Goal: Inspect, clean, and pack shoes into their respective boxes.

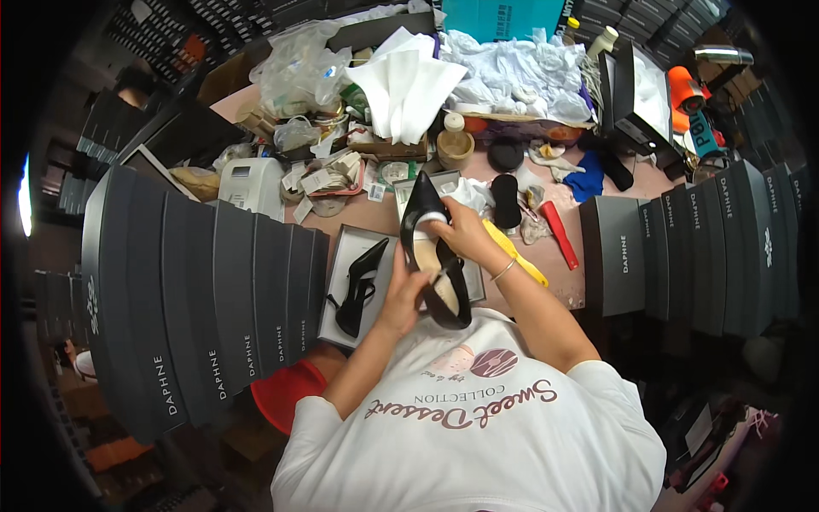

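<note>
A black pointed-toe slingback shoe (420, 196) is held up over the table's front edge, its toe pointing away from me and its beige insole showing. My left hand (404, 294) is closed around its side. At the shoe's opening, my right hand (465, 232) has its fingers closed on a small white wad (429, 220), perhaps paper or cloth; the fingertips partly hide it. To the left, a second black slingback (357, 294) lies on its side in an open grey shoebox (341, 247). Part of that box is covered by my left arm and the held shoe.
Stacked dark grey shoeboxes flank me at left (192, 282) and right (610, 247). A red-handled tool (560, 235), yellow cloth (516, 250) and black brush-like pad (506, 202) lie right. Behind are a brown jar (455, 149), white paper sheets (408, 81) and a white machine (251, 183).
</note>
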Demonstrator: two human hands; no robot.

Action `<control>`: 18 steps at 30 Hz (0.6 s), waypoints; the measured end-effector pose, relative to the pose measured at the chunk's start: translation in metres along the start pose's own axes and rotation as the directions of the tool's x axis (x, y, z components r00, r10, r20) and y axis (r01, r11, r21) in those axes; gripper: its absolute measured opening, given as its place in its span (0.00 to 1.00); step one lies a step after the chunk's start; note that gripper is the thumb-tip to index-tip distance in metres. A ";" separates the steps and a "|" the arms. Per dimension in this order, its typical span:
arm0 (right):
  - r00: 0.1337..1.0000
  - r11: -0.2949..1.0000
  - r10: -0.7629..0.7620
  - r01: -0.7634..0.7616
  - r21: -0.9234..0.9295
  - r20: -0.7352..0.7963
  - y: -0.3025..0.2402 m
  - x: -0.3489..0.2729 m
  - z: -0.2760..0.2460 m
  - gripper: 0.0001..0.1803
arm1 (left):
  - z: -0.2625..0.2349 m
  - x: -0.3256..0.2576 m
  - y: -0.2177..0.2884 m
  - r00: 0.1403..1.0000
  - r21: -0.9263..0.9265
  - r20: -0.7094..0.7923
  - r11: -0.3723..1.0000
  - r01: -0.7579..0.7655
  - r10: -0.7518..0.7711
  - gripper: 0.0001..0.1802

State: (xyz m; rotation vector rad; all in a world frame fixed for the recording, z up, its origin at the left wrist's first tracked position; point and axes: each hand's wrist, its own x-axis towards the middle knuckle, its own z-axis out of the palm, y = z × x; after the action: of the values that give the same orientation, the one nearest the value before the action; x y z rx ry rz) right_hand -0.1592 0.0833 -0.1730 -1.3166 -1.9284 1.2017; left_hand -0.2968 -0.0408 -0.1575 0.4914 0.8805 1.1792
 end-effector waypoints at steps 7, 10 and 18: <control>0.972 0.961 -0.172 0.201 -0.191 0.160 -0.029 -0.035 -0.016 0.40 | 0.009 0.047 0.008 0.936 0.657 0.076 0.688 -0.306 0.344 0.43; 0.913 0.909 -0.174 0.004 0.417 0.370 0.001 -0.033 -0.041 0.26 | -0.012 0.065 0.000 0.962 0.179 -0.208 0.974 -0.139 0.175 0.31; 0.972 0.985 0.098 -0.125 -0.117 -0.215 0.150 -0.032 -0.116 0.22 | 0.010 0.053 0.020 0.980 -0.325 0.095 0.925 0.198 -0.177 0.25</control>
State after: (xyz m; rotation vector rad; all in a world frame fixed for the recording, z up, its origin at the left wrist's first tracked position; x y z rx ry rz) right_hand 0.0146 0.1194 -0.2469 -1.5717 -1.8271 0.9586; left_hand -0.2945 0.0162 -0.1545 0.1631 0.6389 1.1012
